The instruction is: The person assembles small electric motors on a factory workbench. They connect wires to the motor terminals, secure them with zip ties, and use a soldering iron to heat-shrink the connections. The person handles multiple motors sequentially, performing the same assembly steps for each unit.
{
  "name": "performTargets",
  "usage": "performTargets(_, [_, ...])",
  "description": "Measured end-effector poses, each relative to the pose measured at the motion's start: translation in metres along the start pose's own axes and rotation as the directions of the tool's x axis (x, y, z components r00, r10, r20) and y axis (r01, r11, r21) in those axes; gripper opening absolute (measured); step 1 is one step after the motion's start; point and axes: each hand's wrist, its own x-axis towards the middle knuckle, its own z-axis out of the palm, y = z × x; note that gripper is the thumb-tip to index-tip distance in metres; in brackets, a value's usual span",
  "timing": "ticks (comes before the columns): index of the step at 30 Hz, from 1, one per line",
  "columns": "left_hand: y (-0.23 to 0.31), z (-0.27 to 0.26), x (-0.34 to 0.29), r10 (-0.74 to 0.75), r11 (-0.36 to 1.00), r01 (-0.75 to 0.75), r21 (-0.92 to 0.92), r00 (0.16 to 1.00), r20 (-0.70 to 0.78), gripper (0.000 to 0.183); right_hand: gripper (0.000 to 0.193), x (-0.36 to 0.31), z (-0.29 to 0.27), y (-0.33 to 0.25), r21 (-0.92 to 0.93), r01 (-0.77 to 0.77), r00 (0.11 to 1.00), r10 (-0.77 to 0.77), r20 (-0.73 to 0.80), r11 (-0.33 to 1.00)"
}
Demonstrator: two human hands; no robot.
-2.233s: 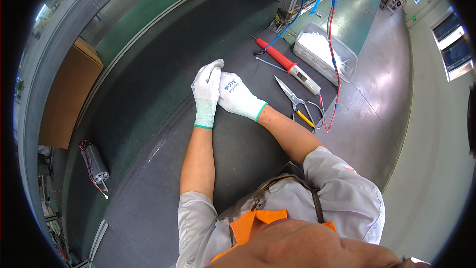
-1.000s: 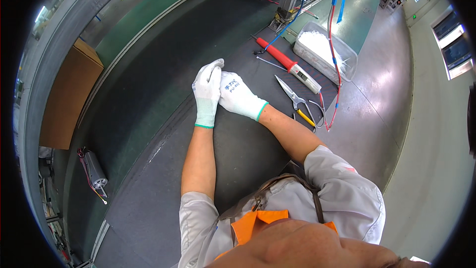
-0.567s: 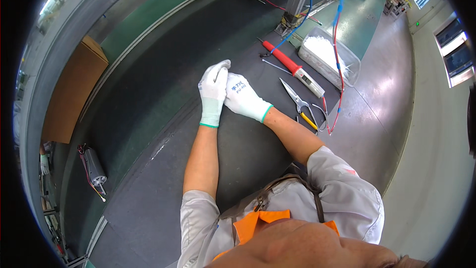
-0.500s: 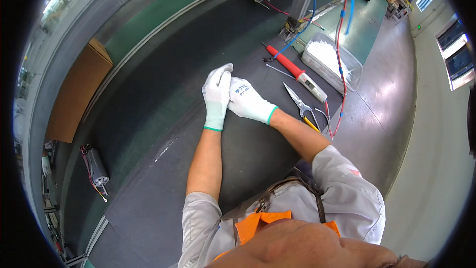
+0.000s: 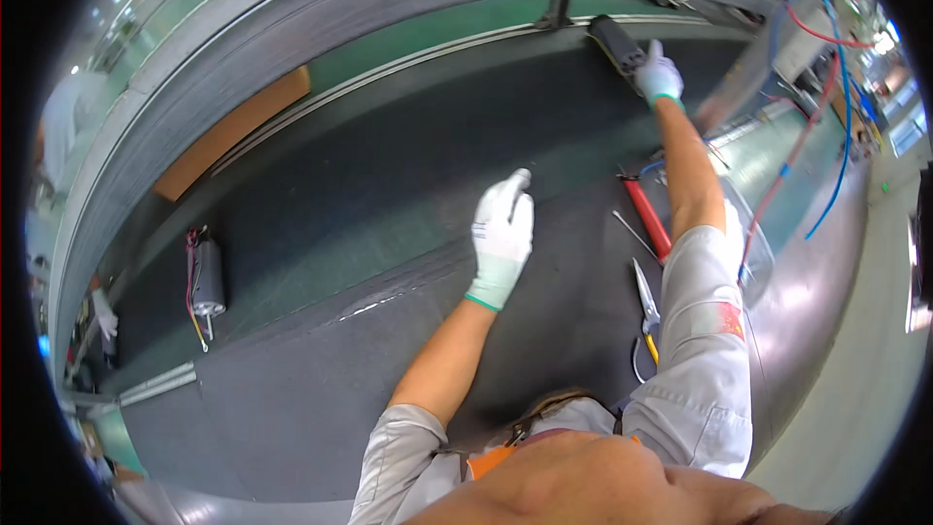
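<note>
Right hand (image 5: 659,76) stretched far out, fingers closed on dark cylindrical motor (image 5: 614,42) on conveyor belt (image 5: 389,165), left hand (image 5: 502,233) flat, fingers loosely spread, holding nothing

On the dark belt I count two small motors, one far left (image 5: 205,277) and one at the far edge (image 5: 615,43), two gloved hands (image 5: 502,233) (image 5: 660,77), one red-handled screwdriver (image 5: 644,216), and one pair of pliers (image 5: 645,316).

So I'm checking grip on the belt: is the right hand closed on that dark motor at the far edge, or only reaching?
Closed on it: the right hand has its gloved fingers wrapped over the near end of the dark cylindrical motor, with no gap visible between them.
</note>
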Motion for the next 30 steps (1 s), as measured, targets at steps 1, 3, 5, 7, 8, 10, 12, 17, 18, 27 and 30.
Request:
performTargets(1, [0.001, 0.000, -0.002, -0.014, 0.999, 0.014, -0.038, 1.000, 0.005, 0.030, 0.064, 0.018, 0.011, 0.011, 0.040, 0.026, 0.999, -0.027, 0.042, 0.999])
performTargets(3, [-0.004, 0.003, -0.002, -0.002, 1.000, 0.002, -0.023, 0.999, 0.037, 0.031, 0.068, 0.030, 0.035, 0.013, -0.053, 0.111, 0.977, -0.099, 0.189, 0.992])
performTargets(5, [-0.003, 0.006, -0.001, -0.017, 1.000, 0.019, -0.015, 0.997, 0.074, 0.030, 0.061, 0.029, 0.067, 0.017, -0.144, 0.106, 0.994, -0.103, 0.026, 0.984])
performTargets(7, [-0.013, 0.000, -0.003, -0.032, 0.998, 0.030, 0.048, 0.998, 0.053, 0.029, 0.058, -0.001, 0.077, -0.019, -0.233, 0.221, 0.975, -0.210, 0.072, 0.947])
performTargets(8, [-0.016, -0.001, -0.002, -0.022, 0.998, 0.019, 0.058, 0.999, 0.050, 0.029, 0.056, -0.009, 0.072, -0.028, -0.287, 0.265, 0.964, -0.253, 0.081, 0.921])
performTargets(10, [-0.009, 0.002, 0.001, -0.006, 0.999, 0.002, 0.054, 0.997, 0.073, 0.028, 0.055, -0.021, 0.081, -0.022, -0.381, 0.400, 0.908, -0.417, 0.040, 0.833])
performTargets(12, [-0.018, 0.007, -0.002, -0.060, 0.998, 0.058, 0.040, 0.997, 0.050, 0.028, 0.057, -0.041, 0.074, -0.053, -0.276, 0.391, 0.915, -0.403, 0.011, 0.878])
performTargets(17, [-0.019, 0.022, -0.003, -0.114, 0.993, 0.114, -0.012, 0.993, 0.044, 0.028, 0.068, -0.019, 0.087, -0.067, 0.625, -0.257, 0.929, 0.011, 0.369, 0.737])
performTargets(18, [-0.023, 0.023, -0.004, -0.113, 0.994, 0.113, -0.006, 0.993, 0.038, 0.028, 0.073, -0.025, 0.094, -0.075, 0.749, -0.369, 0.893, -0.013, 0.449, 0.550])
performTargets(27, [-0.055, 0.045, -0.003, -0.048, 0.998, 0.040, -0.041, 0.974, -0.220, 0.040, 0.085, -0.159, 0.082, -0.131, 0.440, 0.032, 0.965, -0.143, 0.219, 0.897])
performTargets(30, [-0.061, 0.036, 0.009, -0.050, 0.999, 0.051, -0.004, 0.937, -0.345, 0.047, 0.082, -0.250, 0.057, -0.101, 0.690, -0.038, 0.946, -0.196, 0.257, 0.723])
